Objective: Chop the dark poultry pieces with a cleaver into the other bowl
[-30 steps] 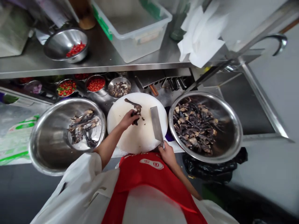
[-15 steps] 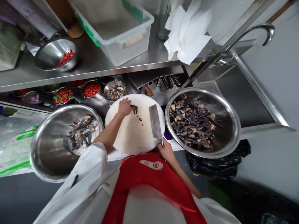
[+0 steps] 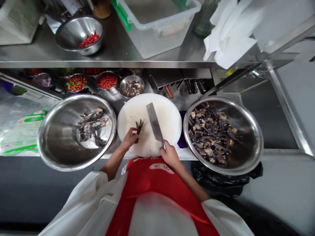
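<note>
My left hand is closed on a dark chicken foot, its toes pointing away from me over the left part of the round white cutting board. In my right hand is the handle of a cleaver. The broad blade lies over the middle of the board, tilted to the left, apart from the foot. On the left, a large steel bowl has several dark chicken feet at its bottom. A second large bowl on the right holds a heap of dark pieces.
Behind the board are small bowls of chopped red peppers and a dark-and-white mix, plus a knife rack. A steel shelf above carries a plastic bin. A sink lies to the right.
My left hand has come back toward me with the chicken foot, from the board's far side. The cleaver has shifted from the board's right edge to its middle. The dark scraps on the board are gone.
</note>
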The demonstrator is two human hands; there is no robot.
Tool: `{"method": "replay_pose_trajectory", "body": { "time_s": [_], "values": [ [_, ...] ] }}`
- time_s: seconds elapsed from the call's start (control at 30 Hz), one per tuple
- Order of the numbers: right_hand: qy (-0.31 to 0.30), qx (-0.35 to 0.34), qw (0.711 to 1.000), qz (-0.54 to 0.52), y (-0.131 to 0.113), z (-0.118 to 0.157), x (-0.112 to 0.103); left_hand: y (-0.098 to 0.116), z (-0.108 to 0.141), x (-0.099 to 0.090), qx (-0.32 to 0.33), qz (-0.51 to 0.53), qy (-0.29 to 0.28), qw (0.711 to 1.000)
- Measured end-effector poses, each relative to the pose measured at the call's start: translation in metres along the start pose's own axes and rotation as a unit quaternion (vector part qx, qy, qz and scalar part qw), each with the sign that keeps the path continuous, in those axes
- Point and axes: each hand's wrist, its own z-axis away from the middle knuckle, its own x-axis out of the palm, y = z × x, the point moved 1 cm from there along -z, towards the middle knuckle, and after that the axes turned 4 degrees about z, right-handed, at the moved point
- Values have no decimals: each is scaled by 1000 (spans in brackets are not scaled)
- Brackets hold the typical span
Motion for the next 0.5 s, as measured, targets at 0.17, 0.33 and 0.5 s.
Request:
{"method": "replay_pose_trajectory", "body": {
  "time_s": [0.17, 0.33, 0.5],
  "values": [
    [-12, -68, 995, 74, -29, -25, 7, 5, 20, 27, -227, 341, -6, 912],
    [-35, -46, 985, 162, -38, -38, 5, 6, 24, 34, -313, 385, 6, 868],
    [19, -81, 986, 141, -56, -29, -12, 11, 31, 50, -272, 329, 68, 902]
  ]
}}
